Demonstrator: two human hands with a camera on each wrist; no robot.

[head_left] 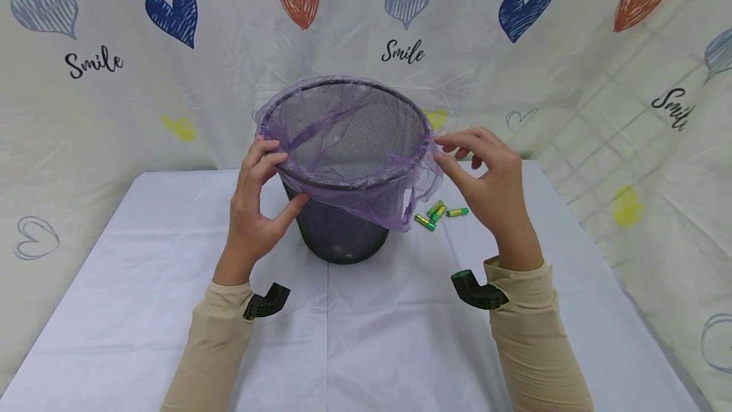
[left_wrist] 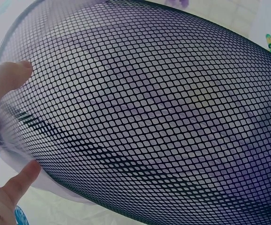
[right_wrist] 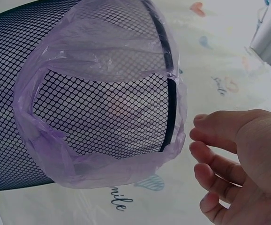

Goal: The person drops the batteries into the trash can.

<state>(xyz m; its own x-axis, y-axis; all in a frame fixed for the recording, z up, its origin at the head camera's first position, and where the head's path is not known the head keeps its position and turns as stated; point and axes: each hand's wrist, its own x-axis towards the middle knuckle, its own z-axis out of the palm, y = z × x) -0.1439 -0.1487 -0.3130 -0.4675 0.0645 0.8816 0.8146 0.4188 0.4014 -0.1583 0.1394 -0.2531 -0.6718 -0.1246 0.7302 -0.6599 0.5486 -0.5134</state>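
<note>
A black wire-mesh wastebasket (head_left: 343,243) stands tilted, its wide mouth facing up and forward. A thin purple trash bag (head_left: 372,205) lines it and is folded over the rim, hanging down outside at the front right. My left hand (head_left: 254,205) holds the basket's left side, fingers at the rim and thumb against the outside. In the left wrist view the thumb (left_wrist: 20,75) lies on the mesh. At the right of the rim, my right hand (head_left: 486,173) has loosely bent fingers close to the bag. The right wrist view shows a gap between those fingers (right_wrist: 208,124) and the bag's loop (right_wrist: 25,108).
Several green and yellow batteries (head_left: 439,212) lie on the white-covered table (head_left: 366,348), right of the basket. A curtain with hearts and "Smile" lettering (head_left: 403,51) hangs behind it. Black curved devices (head_left: 477,291) sit at both wrists.
</note>
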